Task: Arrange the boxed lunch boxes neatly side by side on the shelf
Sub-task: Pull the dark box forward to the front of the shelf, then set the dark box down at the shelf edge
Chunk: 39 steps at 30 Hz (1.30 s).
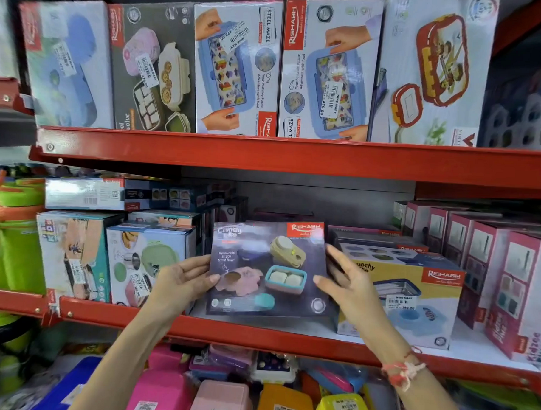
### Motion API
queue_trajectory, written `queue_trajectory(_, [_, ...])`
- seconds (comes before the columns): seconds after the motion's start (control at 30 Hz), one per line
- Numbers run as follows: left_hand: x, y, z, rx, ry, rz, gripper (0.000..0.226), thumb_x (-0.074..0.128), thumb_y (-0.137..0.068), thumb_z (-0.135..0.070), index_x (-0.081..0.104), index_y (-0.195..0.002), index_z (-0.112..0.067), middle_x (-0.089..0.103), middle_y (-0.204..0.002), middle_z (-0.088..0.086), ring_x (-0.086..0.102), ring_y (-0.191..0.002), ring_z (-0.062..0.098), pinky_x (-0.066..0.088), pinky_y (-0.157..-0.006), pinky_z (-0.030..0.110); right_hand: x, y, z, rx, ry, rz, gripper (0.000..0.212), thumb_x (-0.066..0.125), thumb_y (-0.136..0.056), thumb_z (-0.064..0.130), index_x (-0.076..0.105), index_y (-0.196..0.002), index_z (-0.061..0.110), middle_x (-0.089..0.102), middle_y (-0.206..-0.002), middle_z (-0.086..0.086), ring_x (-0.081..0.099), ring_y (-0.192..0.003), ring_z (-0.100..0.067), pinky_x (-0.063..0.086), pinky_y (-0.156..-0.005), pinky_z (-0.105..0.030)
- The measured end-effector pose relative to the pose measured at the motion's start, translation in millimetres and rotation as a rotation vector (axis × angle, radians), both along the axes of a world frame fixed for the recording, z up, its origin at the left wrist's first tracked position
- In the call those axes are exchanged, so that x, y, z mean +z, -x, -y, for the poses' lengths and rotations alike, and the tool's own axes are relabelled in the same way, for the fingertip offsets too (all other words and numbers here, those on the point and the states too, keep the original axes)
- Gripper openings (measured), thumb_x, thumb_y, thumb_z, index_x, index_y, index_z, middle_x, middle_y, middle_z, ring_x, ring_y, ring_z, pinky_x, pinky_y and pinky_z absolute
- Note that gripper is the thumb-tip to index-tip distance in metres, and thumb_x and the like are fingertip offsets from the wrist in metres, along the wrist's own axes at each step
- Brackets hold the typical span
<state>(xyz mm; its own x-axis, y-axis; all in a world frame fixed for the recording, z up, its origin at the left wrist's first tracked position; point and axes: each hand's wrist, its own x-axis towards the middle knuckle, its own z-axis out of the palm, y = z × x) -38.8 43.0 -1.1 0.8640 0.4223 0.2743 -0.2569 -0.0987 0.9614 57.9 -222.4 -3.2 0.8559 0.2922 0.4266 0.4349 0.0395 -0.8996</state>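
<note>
A dark grey "Crunchy Bite" lunch box carton (268, 268) stands upright on the middle red shelf (257, 333), its printed front facing me. My left hand (182, 278) grips its left edge and my right hand (349, 282) presses on its right edge. To its right lies a yellow and blue boxed lunch box (414, 301), touching or nearly touching it. To its left stand a pale blue carton (149, 261) and a teal kids' carton (75, 255). Behind the held carton the shelf shows a gap.
The upper shelf (296, 156) carries a row of upright lunch box cartons (238, 67). Pink tall boxes (492, 276) fill the right of the middle shelf. Green bottles (10, 240) stand at far left. Loose coloured plastic lunch boxes (223, 395) lie below.
</note>
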Motion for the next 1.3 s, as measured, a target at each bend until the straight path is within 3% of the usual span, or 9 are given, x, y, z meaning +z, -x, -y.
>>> queue_trajectory(0.1, [-12,-9,-1,0.07,-0.053,0.025,0.055,0.065,-0.075,0.015,0.052,-0.127,0.005,0.064,-0.119,0.018,0.063,-0.105,0.026,0.057,-0.073,0.016,-17,-2,-9,-0.038,0.023,0.045,0.071,0.063,-0.081,-0.013,0.042,-0.142,0.017,0.052,-0.132,0.015,0.05,-0.115,0.011,0.047,-0.09,-0.01])
queue_trajectory(0.27, [-24,-23,1,0.132,-0.032,0.036,0.053,0.06,-0.075,0.022,0.05,-0.125,0.008,0.062,-0.113,0.013,0.061,-0.094,0.018,0.054,-0.067,0.009,-38,-4,-21,-0.11,0.014,0.079,0.074,0.068,-0.079,-0.009,0.042,-0.141,0.021,0.052,-0.139,0.001,0.047,-0.132,-0.014,0.044,-0.107,-0.039])
queue_trajectory(0.4, [-28,-32,0,0.154,-0.05,0.02,0.052,0.059,-0.077,0.02,0.051,-0.126,0.006,0.061,-0.11,0.008,0.061,-0.096,0.017,0.05,-0.09,0.029,-44,-4,-29,-0.145,-0.022,0.092,0.073,0.068,-0.08,-0.008,0.042,-0.138,0.027,0.05,-0.144,-0.006,0.045,-0.135,-0.018,0.042,-0.108,-0.044])
queue_trajectory(0.5, [-29,-37,1,0.158,-0.045,0.014,0.052,0.058,-0.078,0.02,0.05,-0.127,0.006,0.06,-0.111,0.006,0.06,-0.099,0.017,0.046,-0.096,0.033,-48,-6,-32,-0.165,-0.029,0.084,0.072,0.068,-0.08,-0.007,0.041,-0.14,0.023,0.047,-0.146,-0.007,0.043,-0.137,-0.021,0.042,-0.108,-0.047])
queue_trajectory(0.67, [-35,-42,5,0.152,-0.076,-0.006,0.054,0.06,-0.079,0.017,0.048,-0.13,0.004,0.059,-0.116,0.007,0.058,-0.111,0.02,0.045,-0.097,0.032,-56,-7,-36,-0.216,-0.003,0.073,0.074,0.07,-0.08,-0.004,0.039,-0.142,0.021,0.043,-0.148,-0.006,0.039,-0.138,-0.021,0.036,-0.112,-0.038])
queue_trajectory(1.13, [-47,-42,5,0.175,-0.124,-0.064,0.054,0.061,-0.08,0.014,0.046,-0.13,0.001,0.057,-0.133,0.02,0.053,-0.125,0.028,0.043,-0.106,0.041,-64,-7,-39,-0.226,0.001,0.108,0.068,0.069,-0.081,-0.002,0.04,-0.133,0.03,0.049,-0.143,-0.006,0.045,-0.134,-0.02,0.041,-0.109,-0.045])
queue_trajectory(1.3, [-43,-32,11,0.196,-0.158,-0.04,0.053,0.059,-0.083,0.009,0.046,-0.133,-0.003,0.056,-0.134,0.014,0.052,-0.119,0.018,0.04,-0.106,0.034,-62,1,-34,-0.247,0.045,0.138,0.066,0.068,-0.084,0.006,0.038,-0.139,0.028,0.044,-0.143,0.002,0.044,-0.131,-0.013,0.041,-0.108,-0.031])
